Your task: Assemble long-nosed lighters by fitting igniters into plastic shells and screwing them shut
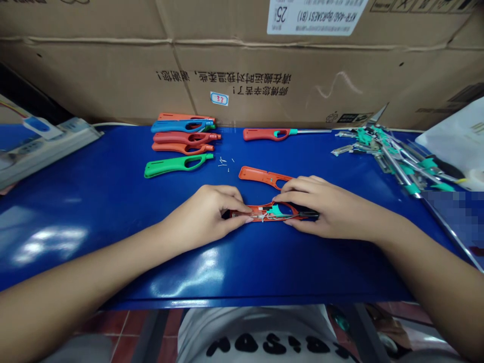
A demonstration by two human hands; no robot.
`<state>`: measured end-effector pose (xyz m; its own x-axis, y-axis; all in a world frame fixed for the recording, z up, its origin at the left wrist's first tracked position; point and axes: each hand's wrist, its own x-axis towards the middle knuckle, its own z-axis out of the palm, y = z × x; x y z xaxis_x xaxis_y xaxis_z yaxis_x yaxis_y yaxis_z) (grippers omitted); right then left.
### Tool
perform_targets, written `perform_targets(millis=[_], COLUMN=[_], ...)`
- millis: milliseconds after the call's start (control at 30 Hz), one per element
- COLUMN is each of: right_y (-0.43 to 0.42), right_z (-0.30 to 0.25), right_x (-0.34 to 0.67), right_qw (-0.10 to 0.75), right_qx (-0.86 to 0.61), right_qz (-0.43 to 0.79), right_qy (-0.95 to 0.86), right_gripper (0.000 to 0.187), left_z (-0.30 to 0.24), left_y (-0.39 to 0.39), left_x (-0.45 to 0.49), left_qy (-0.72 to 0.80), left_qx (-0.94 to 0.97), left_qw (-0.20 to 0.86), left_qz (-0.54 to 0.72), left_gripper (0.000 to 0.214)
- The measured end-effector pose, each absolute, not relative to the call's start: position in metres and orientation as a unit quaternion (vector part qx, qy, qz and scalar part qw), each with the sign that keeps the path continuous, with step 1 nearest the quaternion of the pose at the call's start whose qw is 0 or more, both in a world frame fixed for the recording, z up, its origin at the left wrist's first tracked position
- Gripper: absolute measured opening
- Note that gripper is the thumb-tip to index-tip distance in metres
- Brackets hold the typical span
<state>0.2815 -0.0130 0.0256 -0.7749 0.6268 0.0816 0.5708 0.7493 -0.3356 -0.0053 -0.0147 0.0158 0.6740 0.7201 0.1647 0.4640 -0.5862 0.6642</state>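
Observation:
An opened orange lighter casing half (pixel 257 209) lies on the blue table between my hands, with a teal trigger (pixel 278 210), thin wires and small metal parts inside it. My left hand (pixel 212 212) is closed on the casing's left end, with thumb and fingertip pinching inside; what lies between those tips is too small to make out. My right hand (pixel 325 205) grips the other end around the handle loop, where a black piece (pixel 309 215) shows under the fingers. Just behind, the matching orange cover half (pixel 257 174) lies loose, its right end partly hidden by my right hand.
Several coloured lighter casings, a green one (pixel 166 166) nearest, lie at the back left. A red lighter with a metal tube (pixel 264 134) lies near the cardboard box (pixel 124 80). Inner lighter parts (pixel 393 151) are heaped at right. A power strip (pixel 49 146) stands at left.

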Motion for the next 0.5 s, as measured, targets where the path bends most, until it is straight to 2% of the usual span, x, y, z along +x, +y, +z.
perform_targets(millis=[500], right_y=[-0.0137], right_z=[0.0220], right_x=[0.2790], right_qw=[0.131], right_qx=[-0.341], right_qz=[0.208], right_qy=[-0.908], right_gripper=[0.030], left_z=[0.0219], left_y=[-0.0248], left_x=[-0.0051], left_qy=[0.339], left_qx=[0.899], left_qw=[0.208], left_qz=[0.183], left_gripper=[0.022])
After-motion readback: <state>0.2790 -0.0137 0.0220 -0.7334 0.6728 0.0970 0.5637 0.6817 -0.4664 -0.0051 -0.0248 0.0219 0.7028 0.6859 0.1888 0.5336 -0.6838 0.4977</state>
